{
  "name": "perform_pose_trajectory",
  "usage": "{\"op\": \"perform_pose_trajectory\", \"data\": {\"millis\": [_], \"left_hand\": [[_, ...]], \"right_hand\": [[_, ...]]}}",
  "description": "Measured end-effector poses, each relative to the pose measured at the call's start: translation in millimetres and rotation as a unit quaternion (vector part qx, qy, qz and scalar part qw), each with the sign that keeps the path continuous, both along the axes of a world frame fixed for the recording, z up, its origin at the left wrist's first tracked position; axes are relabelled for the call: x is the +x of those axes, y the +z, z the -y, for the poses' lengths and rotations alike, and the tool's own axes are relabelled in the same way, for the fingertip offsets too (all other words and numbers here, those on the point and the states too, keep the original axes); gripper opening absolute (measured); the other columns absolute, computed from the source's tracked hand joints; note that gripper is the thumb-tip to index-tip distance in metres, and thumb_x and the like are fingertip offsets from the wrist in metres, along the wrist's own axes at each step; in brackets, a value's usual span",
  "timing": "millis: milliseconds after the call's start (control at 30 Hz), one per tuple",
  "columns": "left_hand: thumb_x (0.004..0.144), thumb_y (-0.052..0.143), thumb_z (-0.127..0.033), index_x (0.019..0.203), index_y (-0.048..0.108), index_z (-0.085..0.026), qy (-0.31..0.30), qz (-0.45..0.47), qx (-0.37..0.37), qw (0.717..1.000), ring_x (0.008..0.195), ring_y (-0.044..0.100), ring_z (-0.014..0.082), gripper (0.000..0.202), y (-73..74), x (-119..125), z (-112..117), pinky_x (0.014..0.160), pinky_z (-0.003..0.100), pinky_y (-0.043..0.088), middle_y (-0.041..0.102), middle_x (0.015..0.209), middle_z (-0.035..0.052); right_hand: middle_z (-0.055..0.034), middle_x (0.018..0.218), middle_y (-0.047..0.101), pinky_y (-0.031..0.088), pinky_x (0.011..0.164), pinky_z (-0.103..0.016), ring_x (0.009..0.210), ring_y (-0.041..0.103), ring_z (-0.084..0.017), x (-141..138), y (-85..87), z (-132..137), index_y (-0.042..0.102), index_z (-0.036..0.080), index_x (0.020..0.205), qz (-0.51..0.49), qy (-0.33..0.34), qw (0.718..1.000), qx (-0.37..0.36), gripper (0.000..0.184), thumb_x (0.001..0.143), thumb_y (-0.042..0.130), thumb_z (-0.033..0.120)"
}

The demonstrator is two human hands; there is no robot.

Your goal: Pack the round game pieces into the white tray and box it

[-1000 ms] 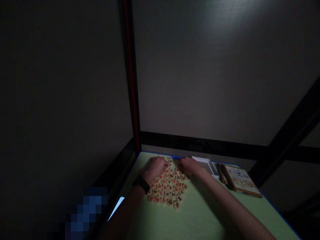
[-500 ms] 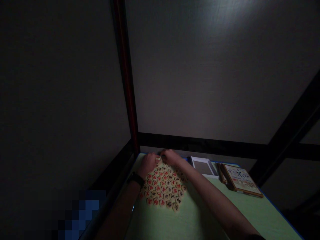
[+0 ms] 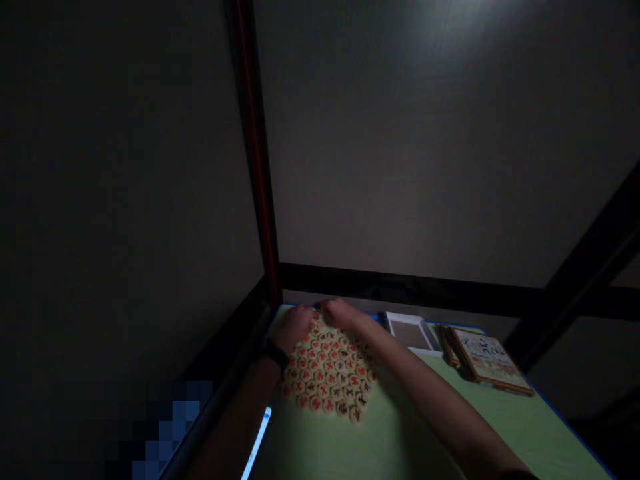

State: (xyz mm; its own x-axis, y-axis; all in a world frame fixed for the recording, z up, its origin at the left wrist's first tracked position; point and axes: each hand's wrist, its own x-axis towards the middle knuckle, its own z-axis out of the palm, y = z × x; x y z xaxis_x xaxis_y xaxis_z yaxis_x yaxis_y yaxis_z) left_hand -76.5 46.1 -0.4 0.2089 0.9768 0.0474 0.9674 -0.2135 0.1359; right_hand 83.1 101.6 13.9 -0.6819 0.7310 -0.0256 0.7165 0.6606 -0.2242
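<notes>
Several round pale game discs [image 3: 327, 373] with red and black marks lie packed flat in a cluster on a green table [image 3: 400, 427]. My left hand [image 3: 295, 328], with a dark watch on its wrist, rests on the cluster's far left edge, fingers curled down onto the discs. My right hand [image 3: 340, 313] lies at the far top edge of the cluster, fingers bent over the discs, close to my left hand. The dim light hides whether either hand grips a disc.
A white shallow tray [image 3: 411, 333] sits beyond the discs to the right. A wooden-framed box with a printed lid [image 3: 487, 360] lies further right. A dark red post [image 3: 255, 153] and black rails border the table's far corner.
My right hand has moved left from beside the white tray to the cluster's far top edge, near my left hand. My left hand has shifted slightly left and farther.
</notes>
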Motion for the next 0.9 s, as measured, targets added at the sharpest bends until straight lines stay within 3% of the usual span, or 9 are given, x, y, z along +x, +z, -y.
{"op": "perform_pose_trajectory", "data": {"millis": [100, 200, 400, 567, 900], "left_hand": [[0.086, 0.059, -0.011, 0.105, 0.076, -0.020, -0.004, -0.019, -0.004, 1.000, 0.110, 0.065, 0.0248, 0.026, -0.1, 2, -1, 0.095, 0.033, 0.048, 0.073, 0.108, 0.0136], [0.086, 0.060, -0.011, 0.106, 0.074, -0.019, -0.005, -0.010, -0.005, 1.000, 0.111, 0.064, 0.0243, 0.026, -3.0, 3, -3, 0.096, 0.032, 0.048, 0.073, 0.111, 0.0138], [0.092, 0.053, -0.014, 0.113, 0.070, -0.017, 0.003, 0.029, -0.003, 1.000, 0.112, 0.064, 0.0220, 0.028, -11.5, 1, -6, 0.099, 0.029, 0.045, 0.072, 0.114, 0.0132], [0.093, 0.049, -0.013, 0.120, 0.066, -0.018, 0.023, 0.061, -0.005, 0.998, 0.112, 0.064, 0.0191, 0.032, -17.1, -1, -8, 0.096, 0.025, 0.045, 0.071, 0.117, 0.0108], [0.088, 0.051, -0.013, 0.098, 0.074, -0.017, 0.000, 0.104, -0.025, 0.994, 0.097, 0.067, 0.0181, 0.026, -13.1, 5, -10, 0.087, 0.025, 0.047, 0.075, 0.102, 0.0080]], "right_hand": [[-0.0069, 0.098, 0.076, 0.044, 0.073, -0.021, 0.089, 0.068, -0.017, 19, 8.1, -2, 0.072, 0.016, 0.110, -0.010, -0.020, 1.000, 0.000, 0.041, 0.078, 0.053, 0.001], [-0.0078, 0.092, 0.076, 0.043, 0.070, -0.021, 0.084, 0.068, -0.017, 44, 12.1, -6, 0.076, 0.014, 0.099, -0.006, -0.046, 0.999, -0.001, 0.035, 0.078, 0.052, 0.000], [-0.0072, 0.086, 0.077, 0.043, 0.065, -0.021, 0.080, 0.069, -0.019, 80, 4.9, -9, 0.079, 0.016, 0.084, 0.023, -0.077, 0.997, -0.019, 0.028, 0.068, 0.063, 0.000], [-0.0025, 0.073, 0.076, 0.045, 0.064, -0.020, 0.071, 0.069, -0.016, 90, -0.8, -8, 0.080, 0.018, 0.078, 0.032, -0.077, 0.996, -0.038, 0.025, 0.067, 0.065, 0.001], [-0.0042, 0.075, 0.077, 0.047, 0.065, -0.021, 0.074, 0.071, -0.018, 91, 3.9, 0, 0.080, 0.018, 0.074, 0.066, -0.064, 0.996, -0.023, 0.027, 0.070, 0.060, 0.001]]}}
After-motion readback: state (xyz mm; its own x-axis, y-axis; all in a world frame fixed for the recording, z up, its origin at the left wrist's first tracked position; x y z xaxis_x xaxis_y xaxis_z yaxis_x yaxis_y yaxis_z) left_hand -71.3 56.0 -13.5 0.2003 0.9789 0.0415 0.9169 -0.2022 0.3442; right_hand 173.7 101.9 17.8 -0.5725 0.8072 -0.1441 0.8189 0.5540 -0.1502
